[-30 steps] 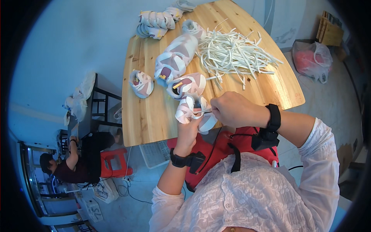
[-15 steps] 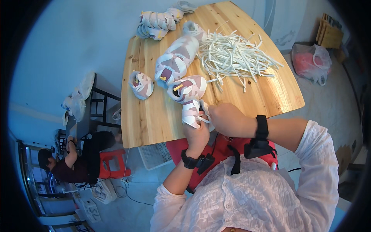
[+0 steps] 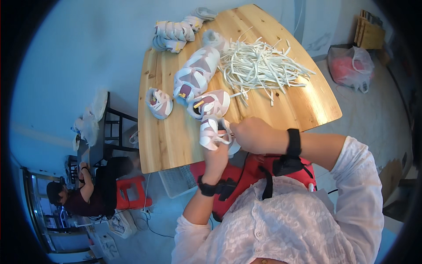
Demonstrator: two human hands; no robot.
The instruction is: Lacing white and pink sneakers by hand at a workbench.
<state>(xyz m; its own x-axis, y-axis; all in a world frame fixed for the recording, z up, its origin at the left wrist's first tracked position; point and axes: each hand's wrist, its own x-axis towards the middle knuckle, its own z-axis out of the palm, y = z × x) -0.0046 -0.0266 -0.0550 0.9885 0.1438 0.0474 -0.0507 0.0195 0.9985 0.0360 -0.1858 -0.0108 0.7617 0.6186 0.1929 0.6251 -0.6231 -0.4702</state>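
Note:
I hold a small white and pink shoe (image 3: 211,132) over the near edge of the wooden table (image 3: 176,141). My left hand (image 3: 218,155) grips the shoe from below. My right hand (image 3: 248,134) is closed on a white lace at the shoe's side. Both wrists wear black bands. A pile of white laces (image 3: 259,66) lies on the far right part of the table. Other matching shoes (image 3: 195,79) lie in a row just beyond my hands, one (image 3: 159,102) apart to the left.
A stack of shoes (image 3: 176,31) sits at the table's far left corner. Another person (image 3: 83,193) sits low at the left near a red stool (image 3: 132,193). A bag (image 3: 351,66) lies on the floor to the right. A white basket (image 3: 178,180) stands under the table edge.
My hands and the shoe have shifted slightly up and left toward the table edge, and the shoe now stands more upright; my right hand stays closed on the lace.

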